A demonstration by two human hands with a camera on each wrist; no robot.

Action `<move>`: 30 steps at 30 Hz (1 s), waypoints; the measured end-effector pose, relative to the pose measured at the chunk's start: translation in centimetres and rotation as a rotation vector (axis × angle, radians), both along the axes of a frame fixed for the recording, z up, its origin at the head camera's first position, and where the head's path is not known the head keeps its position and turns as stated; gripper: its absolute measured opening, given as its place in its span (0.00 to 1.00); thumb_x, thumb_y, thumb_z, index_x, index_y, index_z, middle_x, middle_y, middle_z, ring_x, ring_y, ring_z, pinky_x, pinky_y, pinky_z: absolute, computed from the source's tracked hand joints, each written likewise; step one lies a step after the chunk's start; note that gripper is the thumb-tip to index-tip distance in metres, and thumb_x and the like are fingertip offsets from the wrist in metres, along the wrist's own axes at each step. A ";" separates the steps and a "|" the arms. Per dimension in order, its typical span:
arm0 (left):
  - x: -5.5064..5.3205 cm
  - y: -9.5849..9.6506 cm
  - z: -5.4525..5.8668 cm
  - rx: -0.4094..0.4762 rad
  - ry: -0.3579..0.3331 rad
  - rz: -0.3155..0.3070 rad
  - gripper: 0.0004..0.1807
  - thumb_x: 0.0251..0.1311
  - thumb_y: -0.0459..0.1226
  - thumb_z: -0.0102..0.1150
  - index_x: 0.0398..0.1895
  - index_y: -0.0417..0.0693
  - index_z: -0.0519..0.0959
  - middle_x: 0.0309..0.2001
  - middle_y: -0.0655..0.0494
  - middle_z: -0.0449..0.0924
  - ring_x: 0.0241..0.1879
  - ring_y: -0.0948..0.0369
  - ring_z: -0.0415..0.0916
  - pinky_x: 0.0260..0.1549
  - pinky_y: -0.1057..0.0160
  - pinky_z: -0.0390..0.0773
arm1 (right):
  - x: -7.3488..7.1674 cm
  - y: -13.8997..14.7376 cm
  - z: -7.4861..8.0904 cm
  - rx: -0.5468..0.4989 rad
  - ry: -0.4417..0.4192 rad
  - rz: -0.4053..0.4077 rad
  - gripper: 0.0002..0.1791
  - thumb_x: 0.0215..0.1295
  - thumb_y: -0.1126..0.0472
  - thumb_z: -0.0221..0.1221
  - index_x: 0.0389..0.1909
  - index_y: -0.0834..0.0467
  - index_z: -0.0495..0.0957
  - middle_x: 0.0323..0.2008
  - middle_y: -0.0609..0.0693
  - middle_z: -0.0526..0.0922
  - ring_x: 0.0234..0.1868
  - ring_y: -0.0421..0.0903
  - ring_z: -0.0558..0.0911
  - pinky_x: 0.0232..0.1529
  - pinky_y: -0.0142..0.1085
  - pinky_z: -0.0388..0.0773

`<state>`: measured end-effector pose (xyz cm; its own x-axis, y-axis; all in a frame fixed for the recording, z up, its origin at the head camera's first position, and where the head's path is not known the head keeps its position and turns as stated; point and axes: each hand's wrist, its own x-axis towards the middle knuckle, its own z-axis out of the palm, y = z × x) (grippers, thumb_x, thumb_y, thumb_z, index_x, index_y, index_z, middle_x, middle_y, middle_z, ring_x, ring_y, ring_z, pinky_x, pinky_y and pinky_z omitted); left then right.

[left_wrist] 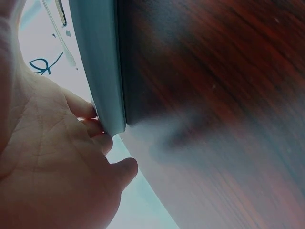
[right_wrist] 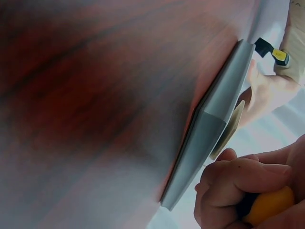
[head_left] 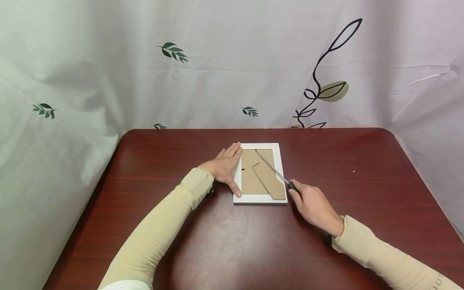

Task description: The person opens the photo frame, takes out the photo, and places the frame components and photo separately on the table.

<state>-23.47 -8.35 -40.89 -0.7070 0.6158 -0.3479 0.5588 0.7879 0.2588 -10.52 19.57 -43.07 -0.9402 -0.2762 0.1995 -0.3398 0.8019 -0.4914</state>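
A white picture frame (head_left: 259, 198) lies back side up on the table, its brown backing board (head_left: 249, 181) showing. The stand leg (head_left: 272, 185) slants across the board toward the near right corner. My left hand (head_left: 225, 166) rests along the frame's left edge, fingers toward the far corner and thumb on the near corner. In my right hand (head_left: 315, 203) I grip a screwdriver (head_left: 293, 187) by its handle, which shows yellow and dark in the right wrist view. The screwdriver's metal shaft crosses the board, with its tip at a small dark tab near the board's far edge.
The dark red wooden table (head_left: 362, 169) extends around the frame on all sides. A pale curtain (head_left: 232, 80) with leaf patterns hangs behind and beside it. A tiny light speck (head_left: 353, 171) lies on the table to the right.
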 end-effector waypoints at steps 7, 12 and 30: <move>0.0 -0.1 0.0 -0.001 0.002 -0.001 0.88 0.25 0.68 0.80 0.78 0.31 0.34 0.80 0.36 0.26 0.79 0.46 0.26 0.75 0.45 0.39 | 0.1 -0.4 -0.1 0.013 0.018 -0.001 0.07 0.71 0.66 0.56 0.45 0.63 0.79 0.32 0.53 0.83 0.35 0.50 0.84 0.38 0.52 0.80; 0.1 -0.1 0.0 -0.007 -0.001 -0.002 0.88 0.25 0.68 0.80 0.78 0.31 0.34 0.80 0.37 0.26 0.79 0.47 0.26 0.75 0.45 0.39 | 0.3 -0.6 -0.3 0.020 0.024 -0.006 0.15 0.72 0.66 0.55 0.54 0.69 0.79 0.44 0.62 0.86 0.45 0.58 0.86 0.45 0.55 0.81; 0.0 0.0 0.1 -0.016 0.008 -0.009 0.88 0.25 0.68 0.80 0.78 0.30 0.35 0.79 0.36 0.27 0.79 0.46 0.27 0.75 0.45 0.39 | 0.6 -1.3 -0.3 0.013 0.017 -0.024 0.09 0.71 0.67 0.56 0.46 0.67 0.79 0.27 0.50 0.78 0.33 0.49 0.82 0.37 0.51 0.80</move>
<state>-23.43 -8.34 -40.81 -0.7044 0.6163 -0.3521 0.5679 0.7869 0.2413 -9.92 18.30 -43.39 -0.9430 -0.2564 0.2120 -0.3287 0.8160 -0.4754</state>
